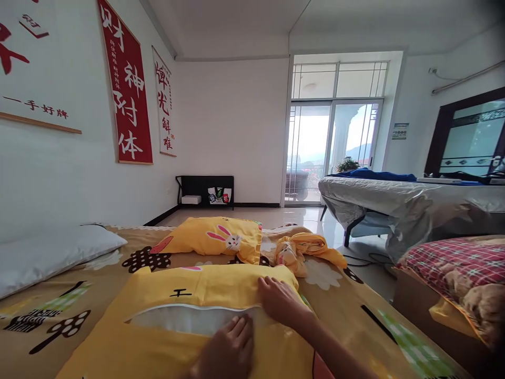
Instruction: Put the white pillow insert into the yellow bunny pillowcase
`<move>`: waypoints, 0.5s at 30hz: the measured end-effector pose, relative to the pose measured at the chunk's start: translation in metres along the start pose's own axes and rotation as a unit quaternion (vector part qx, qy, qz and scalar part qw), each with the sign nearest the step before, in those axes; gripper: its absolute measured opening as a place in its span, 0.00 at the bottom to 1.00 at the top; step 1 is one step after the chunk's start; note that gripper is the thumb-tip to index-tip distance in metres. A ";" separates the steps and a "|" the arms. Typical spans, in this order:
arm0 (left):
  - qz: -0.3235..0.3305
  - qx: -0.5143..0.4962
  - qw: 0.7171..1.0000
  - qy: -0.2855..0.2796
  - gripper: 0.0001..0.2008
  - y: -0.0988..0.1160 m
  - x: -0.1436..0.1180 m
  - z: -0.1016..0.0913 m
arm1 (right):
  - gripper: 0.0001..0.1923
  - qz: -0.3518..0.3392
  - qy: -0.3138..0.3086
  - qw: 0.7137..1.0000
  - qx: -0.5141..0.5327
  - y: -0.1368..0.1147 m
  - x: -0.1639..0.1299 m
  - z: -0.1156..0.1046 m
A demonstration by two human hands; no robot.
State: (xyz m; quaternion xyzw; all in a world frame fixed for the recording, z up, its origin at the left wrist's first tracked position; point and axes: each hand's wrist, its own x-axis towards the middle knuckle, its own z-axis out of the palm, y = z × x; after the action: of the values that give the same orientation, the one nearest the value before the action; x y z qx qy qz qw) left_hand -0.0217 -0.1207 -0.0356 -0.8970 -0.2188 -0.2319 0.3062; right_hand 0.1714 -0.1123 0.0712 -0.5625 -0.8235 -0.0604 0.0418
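A yellow pillowcase [158, 347] with a white pillow [177, 319] inside lies in front of me on the bed. Its zipper [189, 306] gapes in a long slit, and the white filling shows through. At the right end of that slit my left hand [226, 347] is closed at the zipper, partly smeared by motion; the zipper pull itself is hidden. Above and to the right, my right hand [282, 300] has its fingers bent onto the case near its upper right corner, gripping the fabric.
Beyond lies another yellow rabbit pillow [221, 237], beside a crumpled yellow cloth [300, 250]. A white pillow without a cover [55, 252] rests at left on the patterned bedsheet [347, 310]. To the right are a box with a plaid quilt [465, 258] and a plastic-covered table [394, 200].
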 end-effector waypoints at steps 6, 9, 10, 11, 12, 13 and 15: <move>-0.027 -0.074 0.987 -0.139 0.06 -0.003 0.007 0.004 | 0.35 0.041 -0.040 0.998 -0.016 -0.018 0.011 0.002; -0.058 -0.108 0.967 -0.223 0.05 -0.007 0.022 -0.009 | 0.25 0.085 0.016 0.996 0.005 -0.015 0.025 0.014; -0.070 -0.109 0.961 -0.243 0.05 -0.008 0.026 -0.013 | 0.24 0.100 0.035 0.994 0.016 -0.010 0.028 0.019; -0.082 -0.105 0.955 -0.264 0.09 -0.008 0.030 -0.016 | 0.24 0.115 0.051 0.992 0.027 -0.003 0.029 0.023; -0.096 -0.098 0.948 -0.286 0.14 -0.008 0.035 -0.019 | 0.24 0.128 0.062 0.989 0.035 0.004 0.030 0.025; -0.108 -0.095 0.940 -0.309 0.21 -0.008 0.041 -0.021 | 0.23 0.140 0.071 0.987 0.043 0.011 0.028 0.027; -0.140 -0.104 0.927 -0.333 0.34 -0.008 0.057 -0.023 | 0.21 0.155 0.105 0.981 0.058 0.021 0.021 0.027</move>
State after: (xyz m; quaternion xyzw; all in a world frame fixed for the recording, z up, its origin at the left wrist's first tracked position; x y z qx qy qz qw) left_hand 0.0125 -0.1152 0.0152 -0.9095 -0.4064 0.0184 0.0851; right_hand 0.1830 -0.0810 0.0485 -0.6706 -0.7194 -0.0644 0.1691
